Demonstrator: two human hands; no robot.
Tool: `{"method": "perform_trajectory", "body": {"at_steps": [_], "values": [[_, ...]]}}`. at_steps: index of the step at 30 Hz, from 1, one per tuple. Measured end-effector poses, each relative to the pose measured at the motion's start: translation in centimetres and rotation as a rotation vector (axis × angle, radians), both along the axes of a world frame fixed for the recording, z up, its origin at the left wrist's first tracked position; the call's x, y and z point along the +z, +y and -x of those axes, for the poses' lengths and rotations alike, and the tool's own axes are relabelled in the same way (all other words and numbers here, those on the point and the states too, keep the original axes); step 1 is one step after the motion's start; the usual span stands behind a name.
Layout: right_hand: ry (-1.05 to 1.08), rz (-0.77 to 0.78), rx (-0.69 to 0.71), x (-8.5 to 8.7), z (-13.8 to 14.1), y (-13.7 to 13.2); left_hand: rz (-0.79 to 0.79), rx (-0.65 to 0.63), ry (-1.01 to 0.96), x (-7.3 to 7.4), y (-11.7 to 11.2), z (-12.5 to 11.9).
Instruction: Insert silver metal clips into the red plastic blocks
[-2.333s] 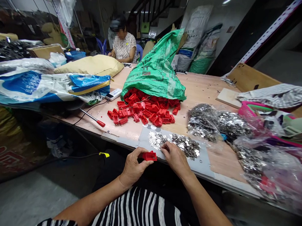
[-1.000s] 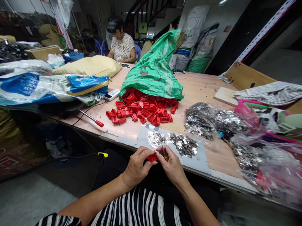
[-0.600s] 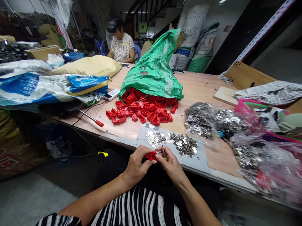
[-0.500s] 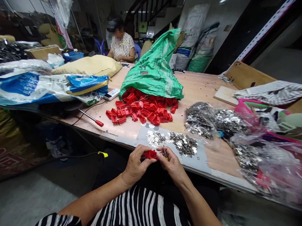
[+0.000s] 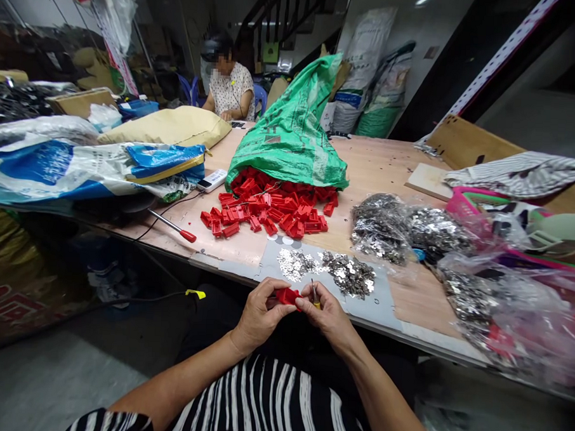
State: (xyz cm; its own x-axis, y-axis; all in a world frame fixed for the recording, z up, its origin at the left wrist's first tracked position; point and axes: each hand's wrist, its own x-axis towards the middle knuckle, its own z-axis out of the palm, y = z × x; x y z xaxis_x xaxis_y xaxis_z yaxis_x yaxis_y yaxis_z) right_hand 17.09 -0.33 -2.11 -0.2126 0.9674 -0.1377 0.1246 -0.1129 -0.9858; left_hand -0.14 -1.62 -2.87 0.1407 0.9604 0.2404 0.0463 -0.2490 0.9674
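Observation:
My left hand point(image 5: 259, 313) is closed round a small red plastic housing point(image 5: 286, 296), just off the front edge of the table. My right hand point(image 5: 329, 316) has a small yellow-handled screwdriver point(image 5: 317, 301) tucked in its fingers, thin metal shaft pointing up. The thumb and fingertips of that hand touch the right end of the red housing. Beyond my hands, on a grey mat point(image 5: 383, 308), lie two heaps of flat metal pieces: a brighter heap point(image 5: 295, 264) and a darker heap point(image 5: 349, 275). Whether a metal piece is between my right fingertips cannot be made out.
More red housings point(image 5: 273, 212) spill from a green woven sack point(image 5: 290, 146). Plastic bags of metal pieces point(image 5: 382, 226) stand to the right, near a pink basket point(image 5: 464, 201). A red-handled lever point(image 5: 187, 236) juts out at left. Across the table sits another person point(image 5: 231, 89).
The red housing has tilted slightly between my hands. My right fingers have shifted a little, and more of the screwdriver's yellow handle shows.

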Motion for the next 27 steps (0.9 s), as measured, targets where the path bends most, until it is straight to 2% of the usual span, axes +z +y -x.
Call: {"method": "perform_trajectory", "body": {"at_steps": [4,8,11,15,19,27], "values": [[-0.153,-0.117,0.026,-0.1,-0.6,0.5,-0.085,-0.020,0.108,0.3,1.0,0.6],[-0.400,-0.231,0.037,0.5,-1.2,1.1,-0.248,-0.039,0.304,0.5,2.8,1.6],[-0.548,-0.310,0.038,1.0,-1.4,1.3,-0.305,-0.081,0.386,0.3,3.8,2.0],[-0.610,-0.306,0.087,1.6,-1.2,1.1,-0.249,-0.146,0.449,0.1,4.5,1.9],[-0.636,-0.357,0.111,1.5,-0.8,1.1,-0.192,-0.149,0.483,-0.1,5.0,2.0],[-0.705,-0.403,0.142,1.2,-0.4,1.5,-0.098,-0.160,0.408,-0.3,5.6,2.4]]}}
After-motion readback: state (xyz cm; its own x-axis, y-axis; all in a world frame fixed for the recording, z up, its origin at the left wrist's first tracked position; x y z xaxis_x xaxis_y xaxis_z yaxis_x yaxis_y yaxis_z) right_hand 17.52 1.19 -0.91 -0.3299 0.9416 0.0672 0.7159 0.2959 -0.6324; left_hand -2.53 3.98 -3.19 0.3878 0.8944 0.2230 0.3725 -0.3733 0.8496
